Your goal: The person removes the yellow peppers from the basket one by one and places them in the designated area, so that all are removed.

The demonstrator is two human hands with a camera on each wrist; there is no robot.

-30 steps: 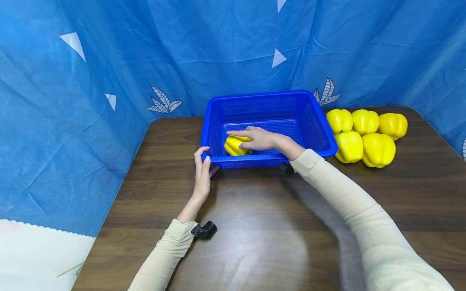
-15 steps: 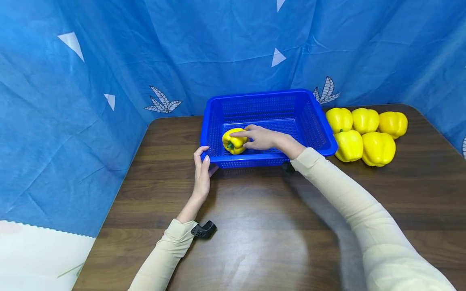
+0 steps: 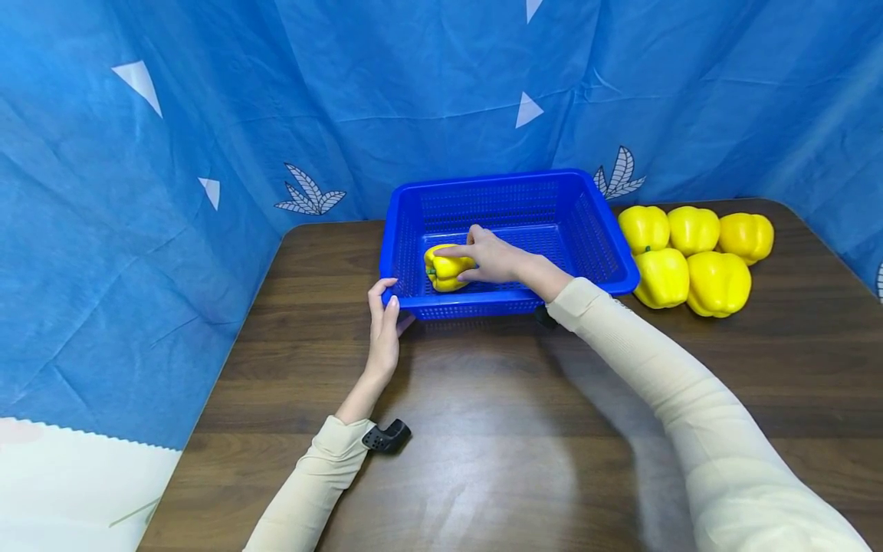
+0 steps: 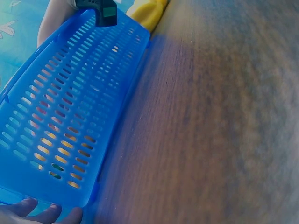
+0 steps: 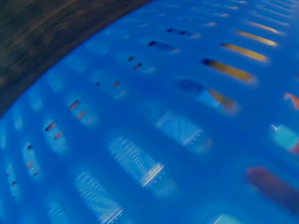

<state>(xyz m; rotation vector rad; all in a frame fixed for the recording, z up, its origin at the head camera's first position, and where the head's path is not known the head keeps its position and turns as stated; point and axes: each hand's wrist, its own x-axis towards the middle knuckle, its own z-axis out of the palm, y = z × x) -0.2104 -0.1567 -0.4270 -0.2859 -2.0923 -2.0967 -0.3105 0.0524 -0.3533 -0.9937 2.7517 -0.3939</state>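
A blue plastic basket [image 3: 524, 297] with slotted walls stands near the back of the table. My left hand [image 3: 383, 337] grips its near left corner, fingers at the rim; some of its fingertips [image 4: 49, 213] show below the basket wall [image 4: 60, 102] in the left wrist view. Inside, at the left, a yellow bell pepper [image 3: 447, 270] lies on its side with the green stem facing left. My right hand [image 3: 495, 257] reaches over the near rim and holds this pepper, index finger across its top and thumb at its near right side. The basket wall [image 5: 140, 93] fills most of the right wrist view.
Several yellow bell peppers [image 3: 717, 284] sit close together in two rows just right of the basket. Behind the brown wooden table [image 3: 497, 429] hangs a blue patterned curtain [image 3: 441, 92]. A black wrist camera [image 3: 388, 436] is on my left sleeve.
The pepper in the basket has turned under my right hand: its stem has gone from the near right, round the front, to the left. My left hand stays at the corner.
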